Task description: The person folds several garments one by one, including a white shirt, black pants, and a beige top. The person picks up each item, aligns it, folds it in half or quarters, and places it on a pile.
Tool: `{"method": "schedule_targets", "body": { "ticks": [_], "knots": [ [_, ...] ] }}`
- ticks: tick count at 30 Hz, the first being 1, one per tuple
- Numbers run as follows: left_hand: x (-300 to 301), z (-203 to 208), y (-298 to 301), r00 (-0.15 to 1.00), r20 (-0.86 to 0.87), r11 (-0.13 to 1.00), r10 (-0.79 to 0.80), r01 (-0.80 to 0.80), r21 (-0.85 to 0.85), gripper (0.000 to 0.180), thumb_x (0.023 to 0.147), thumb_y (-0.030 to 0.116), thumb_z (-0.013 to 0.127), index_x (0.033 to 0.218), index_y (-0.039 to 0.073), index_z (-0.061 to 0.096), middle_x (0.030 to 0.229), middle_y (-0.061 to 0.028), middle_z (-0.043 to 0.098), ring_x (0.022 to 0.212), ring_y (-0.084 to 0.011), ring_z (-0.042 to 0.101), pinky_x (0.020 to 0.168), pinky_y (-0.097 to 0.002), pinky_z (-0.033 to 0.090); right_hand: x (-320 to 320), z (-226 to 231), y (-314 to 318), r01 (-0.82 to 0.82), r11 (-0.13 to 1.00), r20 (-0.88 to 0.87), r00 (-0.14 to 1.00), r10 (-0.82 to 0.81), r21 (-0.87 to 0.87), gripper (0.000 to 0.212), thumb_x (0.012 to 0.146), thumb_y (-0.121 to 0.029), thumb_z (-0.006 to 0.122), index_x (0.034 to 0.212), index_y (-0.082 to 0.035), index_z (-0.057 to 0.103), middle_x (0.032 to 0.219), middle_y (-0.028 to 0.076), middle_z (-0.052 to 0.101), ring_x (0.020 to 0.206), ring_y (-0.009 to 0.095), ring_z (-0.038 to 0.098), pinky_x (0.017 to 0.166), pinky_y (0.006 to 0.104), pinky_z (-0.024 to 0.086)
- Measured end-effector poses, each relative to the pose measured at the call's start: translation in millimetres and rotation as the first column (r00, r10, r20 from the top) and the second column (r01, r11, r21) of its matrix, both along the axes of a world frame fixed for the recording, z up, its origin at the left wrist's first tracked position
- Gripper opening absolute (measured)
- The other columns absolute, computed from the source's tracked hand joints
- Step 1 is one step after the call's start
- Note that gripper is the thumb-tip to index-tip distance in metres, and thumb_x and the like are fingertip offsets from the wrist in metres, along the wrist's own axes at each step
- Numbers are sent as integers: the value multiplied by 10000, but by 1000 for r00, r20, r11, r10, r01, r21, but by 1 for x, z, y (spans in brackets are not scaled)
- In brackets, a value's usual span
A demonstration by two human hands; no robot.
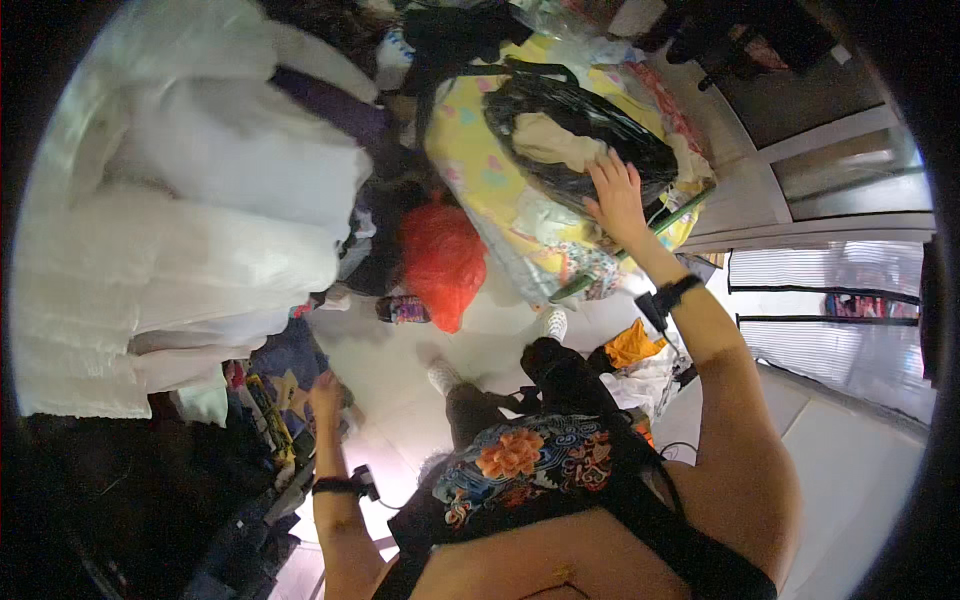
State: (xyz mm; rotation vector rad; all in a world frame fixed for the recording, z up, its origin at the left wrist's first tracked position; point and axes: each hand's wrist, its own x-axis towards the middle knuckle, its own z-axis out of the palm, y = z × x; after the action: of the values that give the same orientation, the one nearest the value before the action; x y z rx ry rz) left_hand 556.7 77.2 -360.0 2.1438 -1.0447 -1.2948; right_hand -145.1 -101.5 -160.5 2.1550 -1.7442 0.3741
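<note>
My right hand (617, 195) is stretched forward with its fingers extended and apart. Its fingertips reach the edge of a beige cloth (555, 142) lying in an opened black plastic bag (642, 142). That bag rests on a yellow patterned cloth (462, 150), beside a bunched floral cloth (590, 262). At my left side, my left hand (326, 396) hangs low near a dark blue cloth with tan star shapes (285, 355). Its fingers are mostly hidden, and no held object shows.
White fabric (240, 240) is piled high on the left. A red plastic bag (440, 258) sits on the floor ahead, with a patterned shoe (404, 309) beside it. An orange cloth (634, 344) lies near my right leg. A framed glass panel (850, 175) stands far right.
</note>
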Motion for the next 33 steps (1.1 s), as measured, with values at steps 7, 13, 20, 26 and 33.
{"method": "schedule_targets", "body": {
  "ticks": [7, 13, 20, 26, 33],
  "knots": [
    [-409, 117, -198, 784, 381, 522, -490, 614, -593, 293, 913, 127, 626, 1197, 58, 638, 1280, -180, 599, 1254, -330, 526, 1046, -373, 410, -126, -60, 29, -166, 847, -156, 948, 279, 505, 206, 802, -192, 608, 986, -106, 574, 788, 85, 633, 741, 244, 654, 654, 370, 515],
    [-592, 185, -330, 506, 814, 285, -285, 856, -432, 217, 807, 191, 700, 1015, 214, 756, 1560, -198, 269, 1382, -449, 308, 1137, -481, 287, -177, -3, 67, -234, 864, -13, 963, 268, 446, 145, 740, -153, 588, 879, -158, 631, 880, 27, 563, 929, 203, 583, 819, 325, 452],
    [-618, 178, -384, 426, 703, 515, -570, 852, -99, 212, 812, 170, 642, 984, 198, 763, 1241, -192, 598, 995, -348, 658, 831, -448, 531, -300, -45, 64, -95, 977, -129, 984, 121, 190, 262, 864, -108, 518, 1113, -61, 588, 921, 68, 590, 894, 245, 612, 786, 377, 505],
    [-565, 214, -335, 424, 681, 352, -597, 901, -253, 570, 755, 10, 615, 1318, 54, 540, 1257, -211, 587, 1118, -379, 600, 931, -410, 487, -339, -31, 25, 355, 932, -469, 838, -279, 80, 593, 846, -76, 536, 1427, -43, 419, 1066, 134, 649, 842, 291, 647, 626, 351, 544],
    [-545, 276, -293, 595, 502, 355, -628, 793, -495, 1005, 715, -39, 643, 1562, 157, 139, 1455, -238, 434, 1266, -388, 506, 994, -383, 450, -301, 50, -50, 160, 983, -273, 946, -178, -88, 673, 830, -93, 581, 1469, -65, 370, 1183, 195, 625, 968, 375, 646, 859, 464, 518]
  ]
}}
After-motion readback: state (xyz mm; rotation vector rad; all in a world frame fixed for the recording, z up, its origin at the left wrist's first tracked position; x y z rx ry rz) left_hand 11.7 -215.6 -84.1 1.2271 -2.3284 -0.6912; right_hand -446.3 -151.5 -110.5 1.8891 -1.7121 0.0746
